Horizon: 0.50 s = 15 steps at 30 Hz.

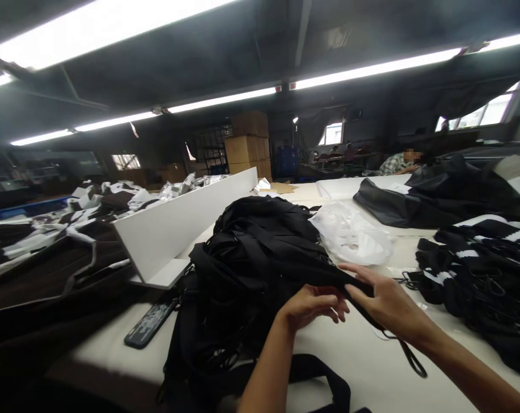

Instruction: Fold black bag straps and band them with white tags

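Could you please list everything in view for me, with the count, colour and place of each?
Strap pile: one, black, mid-table
Held strap: one, black, pile to right hand
Phone: one, dark with grey pattern, left of pile
Panel: one, white, behind phone
Plastic bag: one, whitish, right of pile
Strap heap: one, black and white, right
Sheet material: uncountable, black, back right
Fabric pieces: many, dark and white, far left
Boxes: one stack, brown, background
Lights: several, white, overhead
Windows: at least three, bright, background
Co-worker: one clear, plaid shirt, back right
Table: one, cream, underneath
Left hand: one, bare, by held strap
Right hand: one, bare, gripping held strap
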Available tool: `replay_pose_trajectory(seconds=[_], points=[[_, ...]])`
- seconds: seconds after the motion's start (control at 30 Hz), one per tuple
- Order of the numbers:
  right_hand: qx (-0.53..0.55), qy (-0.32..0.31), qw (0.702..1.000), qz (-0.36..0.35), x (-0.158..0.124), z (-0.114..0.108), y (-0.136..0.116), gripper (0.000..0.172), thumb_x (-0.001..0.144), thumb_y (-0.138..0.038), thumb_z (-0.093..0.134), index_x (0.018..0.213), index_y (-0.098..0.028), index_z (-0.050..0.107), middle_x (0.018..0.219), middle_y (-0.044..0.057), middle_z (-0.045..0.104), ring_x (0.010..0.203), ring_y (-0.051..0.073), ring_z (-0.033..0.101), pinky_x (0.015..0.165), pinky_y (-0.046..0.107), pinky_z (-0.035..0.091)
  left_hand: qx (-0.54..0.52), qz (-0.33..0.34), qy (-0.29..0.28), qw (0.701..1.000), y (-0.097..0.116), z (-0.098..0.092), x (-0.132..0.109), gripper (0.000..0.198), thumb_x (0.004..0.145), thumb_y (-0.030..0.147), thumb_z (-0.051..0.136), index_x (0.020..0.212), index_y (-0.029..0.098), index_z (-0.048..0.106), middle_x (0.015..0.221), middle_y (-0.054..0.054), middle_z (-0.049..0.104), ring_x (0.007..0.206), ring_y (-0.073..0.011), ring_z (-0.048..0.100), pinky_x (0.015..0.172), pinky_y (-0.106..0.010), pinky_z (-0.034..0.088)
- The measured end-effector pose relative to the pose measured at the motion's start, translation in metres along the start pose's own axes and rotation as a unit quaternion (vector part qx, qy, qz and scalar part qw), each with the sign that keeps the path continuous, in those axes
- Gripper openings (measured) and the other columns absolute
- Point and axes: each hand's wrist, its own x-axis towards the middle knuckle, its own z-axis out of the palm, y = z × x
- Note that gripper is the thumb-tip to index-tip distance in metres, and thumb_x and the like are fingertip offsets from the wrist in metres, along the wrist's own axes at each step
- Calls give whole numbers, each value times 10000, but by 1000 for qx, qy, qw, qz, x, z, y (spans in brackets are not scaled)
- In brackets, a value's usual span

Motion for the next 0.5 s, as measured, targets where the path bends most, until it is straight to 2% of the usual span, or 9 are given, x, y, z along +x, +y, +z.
replay_pose_trajectory(seconds=[0.03,0.1,0.13,0.2,0.27,0.33,0.43,0.5], points=[[77,-51,995,39,-4,3,5,502,783,-341,619,1263,-195,605,1148,97,692,1091,303,625,914,383,483,6,4,30,1000,-2,3,-4,502,663,412,814,1023,90,677,862,-100,674,696,-168,644,644,-276,481],[236,-145,954,115,-10,12,17,572,742,-378,686,1265,-162,604,1081,101,704,1055,281,634,862,340,504,25,5,84,996,-5,10,-11,507,687,361,806,1103,116,651,901,-83,665,719,-153,634,671,-276,488],[302,-182,925,144,-11,16,23,566,757,-432,686,1245,-154,614,1027,97,708,993,260,648,801,313,510,37,2,105,994,-6,14,-15,505,693,345,802,1118,123,642,918,-80,663,730,-150,632,681,-278,491],[384,-208,881,181,-12,24,33,536,791,-564,645,1105,-131,673,845,74,689,775,194,634,641,257,477,63,-5,135,989,-7,19,-24,504,709,344,786,1138,134,625,947,-78,665,752,-153,636,684,-279,496],[407,-171,877,190,-11,22,38,536,760,-615,670,932,-108,697,677,26,604,586,120,512,519,216,386,102,-21,151,983,-4,21,-39,478,726,374,764,1120,141,627,933,-68,676,746,-150,642,668,-268,495],[408,-88,893,172,-12,6,38,501,685,-567,771,863,-104,695,632,-7,539,534,79,408,480,195,324,152,-60,141,976,2,19,-59,419,721,412,760,991,103,673,813,-69,690,633,-143,631,575,-246,467],[393,-6,911,122,-26,-36,28,439,647,-485,831,883,-134,713,655,-9,546,536,71,392,468,182,313,221,-164,83,958,13,20,-89,462,760,512,701,775,50,704,629,-99,675,451,-127,564,439,-217,354],[357,-2,929,101,-47,-61,18,399,655,-478,826,865,-151,734,622,-2,558,518,82,414,449,186,320,221,-193,60,954,16,27,-99,523,778,561,672,856,46,719,701,-138,709,506,-152,612,475,-229,391]])
